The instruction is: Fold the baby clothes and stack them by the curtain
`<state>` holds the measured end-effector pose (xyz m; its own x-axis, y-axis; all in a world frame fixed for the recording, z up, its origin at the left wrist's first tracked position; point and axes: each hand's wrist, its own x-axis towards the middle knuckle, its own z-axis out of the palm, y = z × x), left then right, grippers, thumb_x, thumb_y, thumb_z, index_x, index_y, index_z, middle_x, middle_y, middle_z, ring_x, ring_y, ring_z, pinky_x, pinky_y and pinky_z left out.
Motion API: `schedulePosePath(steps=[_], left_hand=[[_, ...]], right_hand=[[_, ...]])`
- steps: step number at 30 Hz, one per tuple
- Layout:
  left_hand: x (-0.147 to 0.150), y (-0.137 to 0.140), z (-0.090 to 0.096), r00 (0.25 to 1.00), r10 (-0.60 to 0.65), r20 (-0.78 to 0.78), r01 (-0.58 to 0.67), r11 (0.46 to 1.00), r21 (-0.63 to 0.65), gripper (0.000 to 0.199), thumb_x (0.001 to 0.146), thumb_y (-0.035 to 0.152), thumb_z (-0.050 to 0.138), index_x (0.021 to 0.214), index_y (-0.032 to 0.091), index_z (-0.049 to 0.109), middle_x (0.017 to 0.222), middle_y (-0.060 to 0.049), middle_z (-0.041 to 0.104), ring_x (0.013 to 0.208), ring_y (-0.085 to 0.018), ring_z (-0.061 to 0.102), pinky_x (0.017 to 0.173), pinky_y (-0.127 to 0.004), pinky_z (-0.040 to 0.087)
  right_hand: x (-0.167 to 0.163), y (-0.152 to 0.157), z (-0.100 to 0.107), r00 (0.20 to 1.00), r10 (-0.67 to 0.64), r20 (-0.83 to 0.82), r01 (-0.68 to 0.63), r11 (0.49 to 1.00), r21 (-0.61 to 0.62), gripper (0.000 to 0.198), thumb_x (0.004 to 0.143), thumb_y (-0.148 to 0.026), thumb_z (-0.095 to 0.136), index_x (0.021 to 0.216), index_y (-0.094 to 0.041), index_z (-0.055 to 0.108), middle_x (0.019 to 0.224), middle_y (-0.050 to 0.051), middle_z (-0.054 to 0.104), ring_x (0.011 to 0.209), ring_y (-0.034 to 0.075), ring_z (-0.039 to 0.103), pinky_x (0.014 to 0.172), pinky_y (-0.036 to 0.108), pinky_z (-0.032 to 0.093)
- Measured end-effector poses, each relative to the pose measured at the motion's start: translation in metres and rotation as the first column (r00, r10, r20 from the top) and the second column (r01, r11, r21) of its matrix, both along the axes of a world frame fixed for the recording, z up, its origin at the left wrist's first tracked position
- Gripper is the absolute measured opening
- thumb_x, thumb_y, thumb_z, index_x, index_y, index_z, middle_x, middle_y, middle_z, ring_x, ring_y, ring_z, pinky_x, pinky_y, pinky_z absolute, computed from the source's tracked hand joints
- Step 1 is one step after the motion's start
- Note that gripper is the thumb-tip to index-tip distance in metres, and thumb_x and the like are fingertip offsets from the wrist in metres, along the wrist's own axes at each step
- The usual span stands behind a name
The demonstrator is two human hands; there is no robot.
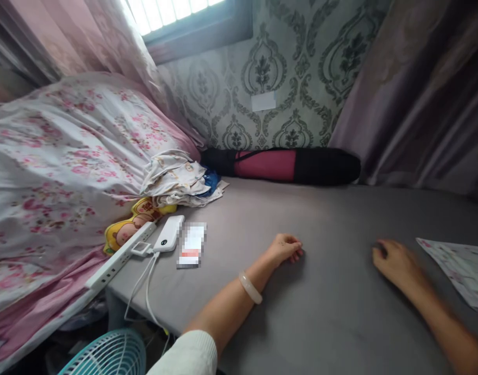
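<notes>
My left hand (288, 249) is over the grey flat surface (325, 323), its fingers curled inward with nothing visible in them. A pale bangle (250, 288) circles that forearm, and a white sleeve (188, 357) covers the arm higher up. On the right, my right hand (397, 263) is bent and slightly blurred. Its thumb stands a little apart from the forefinger, and no object shows between them. Beside this hand, close to the right edge, lies a folded white cloth with a floral pattern (460, 265).
A long black and maroon bag (266, 165) lies against the wall. Crumpled clothes (176, 177), a yellow plush toy (124, 234), a power strip (120, 255), a white power bank (169, 234) with cables and a blurred-out phone-like object (192, 245) sit left. A blue fan (110, 357) stands below.
</notes>
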<state>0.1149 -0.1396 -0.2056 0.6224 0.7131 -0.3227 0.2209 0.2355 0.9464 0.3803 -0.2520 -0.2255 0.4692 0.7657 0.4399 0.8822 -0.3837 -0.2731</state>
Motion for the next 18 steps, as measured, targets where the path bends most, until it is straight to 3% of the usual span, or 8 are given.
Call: schedulePosePath(steps=[4,7,10,12,14,18], left_hand=[[-0.018,0.022,0.011,0.999,0.002,-0.032,-0.001,1.0,0.004,0.01,0.086,0.018,0.057,0.078,0.012,0.06,0.059,0.001,0.062,0.044,-0.004,0.05,0.043,-0.015,0.037],[-0.046,0.048,0.023,0.986,0.164,-0.04,-0.161,0.985,0.068,0.01,0.084,0.018,0.059,0.076,0.012,0.06,0.06,0.0,0.063,0.044,-0.004,0.05,0.043,-0.015,0.036],[-0.086,0.079,0.039,0.939,0.343,-0.019,-0.338,0.931,0.141,0.009,0.081,0.019,0.062,0.076,0.012,0.06,0.061,-0.001,0.065,0.046,-0.005,0.052,0.044,-0.015,0.037],[-0.118,0.1,0.05,0.874,0.486,0.025,-0.477,0.846,0.239,0.008,0.08,0.02,0.062,0.078,0.012,0.062,0.064,-0.003,0.067,0.049,-0.007,0.056,0.046,-0.016,0.039],[-0.152,0.121,0.063,0.765,0.642,0.053,-0.618,0.708,0.342,0.008,0.078,0.02,0.062,0.076,0.012,0.063,0.066,-0.005,0.068,0.051,-0.009,0.058,0.048,-0.018,0.041],[-0.221,0.158,0.089,0.561,0.824,0.084,-0.754,0.466,0.463,0.008,0.078,0.02,0.056,0.077,0.014,0.06,0.067,-0.004,0.065,0.061,-0.014,0.06,0.055,-0.022,0.044]], right_hand=[[-0.041,0.023,-0.016,0.987,0.154,0.037,-0.151,0.985,-0.088,0.032,0.086,-0.022,0.044,0.103,-0.012,0.069,0.102,0.017,0.067,0.098,0.028,0.062,0.089,0.042,0.047],[-0.082,0.043,-0.016,0.962,0.269,0.045,-0.264,0.96,-0.09,0.035,0.088,-0.024,0.039,0.103,-0.013,0.07,0.098,0.015,0.068,0.092,0.027,0.062,0.085,0.041,0.048],[-0.113,0.055,-0.012,0.945,0.328,-0.003,-0.326,0.94,-0.094,0.036,0.09,-0.023,0.037,0.1,-0.015,0.07,0.094,0.013,0.068,0.087,0.025,0.062,0.082,0.038,0.048],[-0.125,0.059,-0.012,0.932,0.359,-0.042,-0.361,0.928,-0.095,0.035,0.09,-0.024,0.036,0.099,-0.017,0.07,0.093,0.012,0.068,0.088,0.024,0.063,0.082,0.037,0.048],[-0.13,0.062,-0.014,0.926,0.371,-0.063,-0.376,0.921,-0.097,0.035,0.09,-0.025,0.037,0.1,-0.017,0.069,0.094,0.011,0.068,0.09,0.024,0.063,0.082,0.036,0.048],[-0.131,0.062,-0.021,0.926,0.371,-0.071,-0.376,0.923,-0.085,0.034,0.09,-0.027,0.038,0.103,-0.019,0.068,0.098,0.01,0.068,0.089,0.024,0.064,0.079,0.037,0.048]])
